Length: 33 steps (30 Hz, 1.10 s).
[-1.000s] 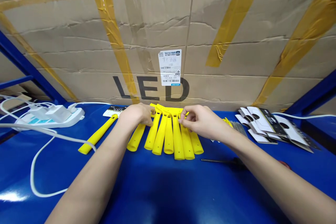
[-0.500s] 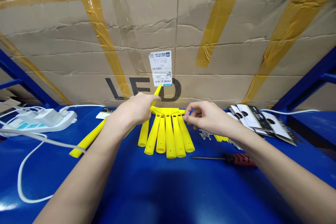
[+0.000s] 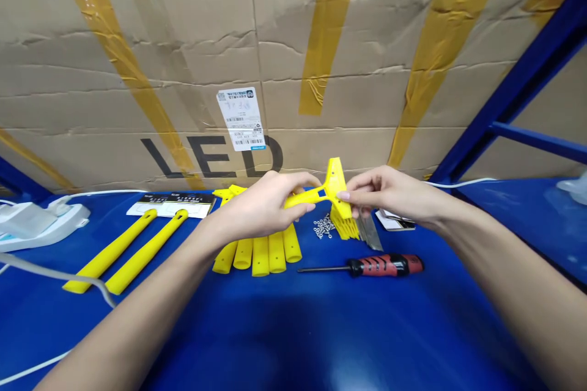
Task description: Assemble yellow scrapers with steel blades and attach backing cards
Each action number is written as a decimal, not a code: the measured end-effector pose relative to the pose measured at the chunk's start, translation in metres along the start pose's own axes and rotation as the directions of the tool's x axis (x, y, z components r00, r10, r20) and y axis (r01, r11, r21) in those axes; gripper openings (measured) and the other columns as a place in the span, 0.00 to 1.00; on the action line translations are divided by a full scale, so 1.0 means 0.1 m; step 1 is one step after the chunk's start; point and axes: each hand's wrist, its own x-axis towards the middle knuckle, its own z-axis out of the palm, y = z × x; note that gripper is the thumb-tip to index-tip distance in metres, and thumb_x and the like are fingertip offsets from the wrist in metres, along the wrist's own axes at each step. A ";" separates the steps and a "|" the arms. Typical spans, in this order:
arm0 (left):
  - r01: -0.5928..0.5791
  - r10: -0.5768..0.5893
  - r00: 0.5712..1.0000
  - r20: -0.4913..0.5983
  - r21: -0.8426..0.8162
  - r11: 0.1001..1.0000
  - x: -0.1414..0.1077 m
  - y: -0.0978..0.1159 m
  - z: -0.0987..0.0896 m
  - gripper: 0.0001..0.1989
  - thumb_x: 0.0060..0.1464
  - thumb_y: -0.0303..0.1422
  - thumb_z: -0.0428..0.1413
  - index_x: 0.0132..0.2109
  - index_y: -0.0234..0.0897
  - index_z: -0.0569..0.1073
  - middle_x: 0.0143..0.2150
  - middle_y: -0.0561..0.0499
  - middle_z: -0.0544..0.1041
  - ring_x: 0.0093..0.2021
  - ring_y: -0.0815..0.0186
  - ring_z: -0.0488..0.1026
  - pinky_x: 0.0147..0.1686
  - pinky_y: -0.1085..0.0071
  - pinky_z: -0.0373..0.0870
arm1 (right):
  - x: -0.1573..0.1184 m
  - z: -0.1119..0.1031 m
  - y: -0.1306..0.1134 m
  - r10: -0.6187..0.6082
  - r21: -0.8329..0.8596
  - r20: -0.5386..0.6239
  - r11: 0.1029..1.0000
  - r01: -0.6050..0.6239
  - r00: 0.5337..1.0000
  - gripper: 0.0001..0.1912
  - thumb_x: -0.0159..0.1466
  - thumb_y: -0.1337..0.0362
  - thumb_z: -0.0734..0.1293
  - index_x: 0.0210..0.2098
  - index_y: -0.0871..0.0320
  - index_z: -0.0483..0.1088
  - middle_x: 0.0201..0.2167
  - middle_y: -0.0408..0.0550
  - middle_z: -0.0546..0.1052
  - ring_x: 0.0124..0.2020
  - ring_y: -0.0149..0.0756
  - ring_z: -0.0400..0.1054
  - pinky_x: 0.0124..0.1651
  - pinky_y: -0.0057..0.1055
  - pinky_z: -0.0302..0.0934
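Above the blue tabletop (image 3: 284, 342), we hold one T-shaped yellow plastic handle (image 3: 337, 180) up between our two hands. Our left hand (image 3: 270, 200) is closed around its shaft, while our right hand (image 3: 394, 195) pinches the edge of its wide, flat head between thumb and fingers. Beneath our left hand lies a fan of matching yellow handles (image 3: 260, 258), their hollow round ends toward us and their upper parts partly covered. Farther left, we see two separate yellow handles (image 3: 149, 248) side by side at a slant, their far ends at the black-and-white packaging cards (image 3: 169, 204). Just below the raised head sit a scatter of small metal fasteners (image 3: 323, 227), a cluster of small yellow pieces (image 3: 345, 227) and some grey strips (image 3: 370, 232). Nearer us, a red-and-black screwdriver (image 3: 387, 266) lies with its tip pointing left. Behind everything stands a taped cardboard box (image 3: 284, 30) lettered "LED".
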 end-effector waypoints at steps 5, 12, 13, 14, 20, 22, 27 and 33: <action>0.050 -0.066 0.995 0.075 0.191 0.980 0.05 -0.05 0.08 0.23 0.65 0.40 0.52 0.64 0.39 0.71 0.60 0.45 0.76 0.59 0.56 0.72 0.58 0.61 0.66 | 0.04 -0.18 0.19 0.204 -0.438 -0.189 0.858 -0.268 0.961 0.02 0.57 0.66 0.71 0.28 0.55 0.77 0.21 0.47 0.79 0.25 0.38 0.75 0.31 0.33 0.67; 0.050 -0.086 0.986 0.146 0.233 0.971 0.08 -0.07 0.15 0.23 0.64 0.42 0.53 0.62 0.41 0.73 0.58 0.46 0.78 0.58 0.55 0.72 0.56 0.61 0.68 | 0.08 -0.04 0.27 0.344 -0.513 -0.211 0.758 -0.403 0.915 0.09 0.48 0.72 0.73 0.18 0.56 0.71 0.14 0.47 0.73 0.17 0.41 0.72 0.22 0.36 0.66; 0.045 -0.081 0.986 0.147 0.235 0.971 0.08 -0.06 0.15 0.23 0.64 0.42 0.53 0.62 0.41 0.73 0.58 0.46 0.78 0.58 0.54 0.72 0.55 0.61 0.69 | 0.09 -0.01 0.25 0.349 -0.524 -0.211 0.748 -0.407 0.913 0.09 0.47 0.73 0.73 0.17 0.56 0.70 0.13 0.47 0.73 0.17 0.41 0.71 0.21 0.36 0.66; 0.039 -0.076 0.986 0.150 0.236 0.971 0.07 -0.06 0.15 0.23 0.64 0.42 0.53 0.62 0.41 0.73 0.58 0.46 0.78 0.58 0.54 0.72 0.55 0.61 0.69 | 0.09 0.01 0.23 0.353 -0.535 -0.209 0.740 -0.409 0.912 0.10 0.46 0.73 0.74 0.17 0.56 0.70 0.13 0.47 0.73 0.17 0.41 0.71 0.21 0.35 0.65; 0.018 -0.055 0.988 0.143 0.243 0.970 0.03 -0.02 0.13 0.23 0.65 0.42 0.53 0.63 0.40 0.72 0.58 0.46 0.78 0.58 0.55 0.72 0.56 0.61 0.67 | 0.12 0.07 0.17 0.341 -0.600 -0.234 0.686 -0.412 0.910 0.10 0.44 0.77 0.72 0.19 0.56 0.71 0.14 0.46 0.73 0.17 0.39 0.70 0.21 0.32 0.62; 0.029 -0.067 0.987 0.148 0.243 0.970 0.02 0.01 0.12 0.24 0.65 0.43 0.53 0.63 0.40 0.72 0.57 0.45 0.78 0.58 0.56 0.73 0.56 0.61 0.68 | 0.12 0.05 0.16 0.316 -0.623 -0.266 0.664 -0.413 0.911 0.11 0.42 0.78 0.72 0.21 0.56 0.72 0.15 0.46 0.73 0.19 0.41 0.71 0.21 0.33 0.61; 0.040 -0.088 0.976 0.200 0.236 0.971 -0.01 0.05 0.07 0.23 0.64 0.42 0.54 0.64 0.44 0.71 0.55 0.48 0.79 0.56 0.56 0.73 0.52 0.64 0.68 | 0.04 -0.10 0.04 0.178 -0.634 -0.363 0.672 -0.383 0.915 0.21 0.43 0.75 0.72 0.37 0.56 0.78 0.23 0.48 0.77 0.29 0.46 0.75 0.27 0.35 0.62; 0.059 -0.118 0.969 0.215 0.262 0.963 -0.03 -0.04 0.00 0.23 0.63 0.42 0.54 0.64 0.44 0.71 0.54 0.47 0.80 0.52 0.56 0.76 0.46 0.66 0.69 | -0.03 -0.15 -0.10 0.144 -0.184 -0.192 0.966 -0.180 0.971 0.15 0.48 0.71 0.70 0.36 0.55 0.78 0.23 0.45 0.79 0.22 0.35 0.69 0.24 0.33 0.62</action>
